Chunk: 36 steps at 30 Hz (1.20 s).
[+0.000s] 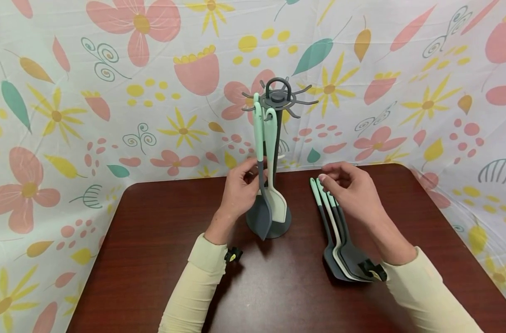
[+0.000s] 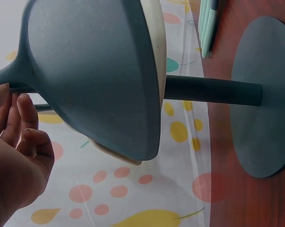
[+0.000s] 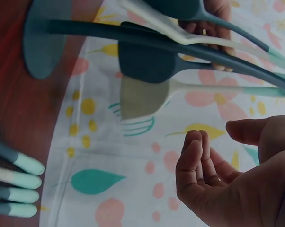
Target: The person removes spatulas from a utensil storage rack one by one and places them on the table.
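Observation:
A dark utensil stand (image 1: 279, 134) stands upright on its round base, with a ring of hooks at the top. Mint-handled utensils hang from it, among them a dark grey turner (image 1: 262, 210) and a cream one (image 1: 277, 206). My left hand (image 1: 241, 187) is at the dark turner's shaft, thumb and curled fingers around it; the turner's head (image 2: 90, 71) fills much of the left wrist view. Over the handle ends of several stacked utensils (image 1: 340, 249) lying on the table hovers my right hand (image 1: 354, 189). The right wrist view shows its thumb and fingers apart, holding nothing.
The brown table (image 1: 153, 259) ends at a back edge close behind the stand. A flower-patterned cloth (image 1: 111, 106) hangs behind it. In the right wrist view, a dark spatula (image 3: 147, 61) and a cream spatula (image 3: 145, 97) also hang on the stand.

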{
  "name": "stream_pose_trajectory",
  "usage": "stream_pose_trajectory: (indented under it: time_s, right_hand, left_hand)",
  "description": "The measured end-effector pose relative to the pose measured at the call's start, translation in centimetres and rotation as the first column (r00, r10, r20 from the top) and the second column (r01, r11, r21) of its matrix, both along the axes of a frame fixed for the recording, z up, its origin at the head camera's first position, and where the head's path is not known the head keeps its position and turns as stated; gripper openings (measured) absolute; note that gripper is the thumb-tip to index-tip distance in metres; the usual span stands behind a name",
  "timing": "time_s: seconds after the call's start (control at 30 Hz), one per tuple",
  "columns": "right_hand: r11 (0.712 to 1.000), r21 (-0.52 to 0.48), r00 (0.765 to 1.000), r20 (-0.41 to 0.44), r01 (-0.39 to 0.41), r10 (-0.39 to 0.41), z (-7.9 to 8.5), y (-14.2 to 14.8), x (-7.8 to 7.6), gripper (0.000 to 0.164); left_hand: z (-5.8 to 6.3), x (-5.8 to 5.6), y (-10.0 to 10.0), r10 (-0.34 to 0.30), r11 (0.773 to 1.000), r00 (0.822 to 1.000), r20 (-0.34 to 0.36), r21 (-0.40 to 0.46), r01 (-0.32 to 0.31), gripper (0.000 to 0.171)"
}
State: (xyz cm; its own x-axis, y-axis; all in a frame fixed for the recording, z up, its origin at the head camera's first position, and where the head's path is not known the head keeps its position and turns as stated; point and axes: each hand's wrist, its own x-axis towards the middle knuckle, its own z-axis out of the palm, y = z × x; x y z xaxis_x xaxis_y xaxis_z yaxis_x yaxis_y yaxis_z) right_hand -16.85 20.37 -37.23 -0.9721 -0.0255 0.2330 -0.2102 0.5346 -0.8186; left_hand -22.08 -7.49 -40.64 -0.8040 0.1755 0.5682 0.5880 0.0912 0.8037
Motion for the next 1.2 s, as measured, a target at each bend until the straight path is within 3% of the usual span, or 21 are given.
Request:
stream_pose_trajectory:
  time_s: [0.33,1.2]
  right_hand:
    - [0.993,-0.090,0.996,-0.047,-0.083,0.079,1.0,-2.8,-0.4,0.031]
    - [0.969,-0.212,0.988,-0.118,-0.124,0.100,2.4,-6.9,-0.8,0.031]
  left_hand:
    - [-0.1,0.0,-0.1,-0.010,1.000,1.000,0.005,0.019,0.010,0.022]
    - [-0.1,0.0,-0.1,-0.021,1.000,1.000,0.014,0.010,0.021,0.022]
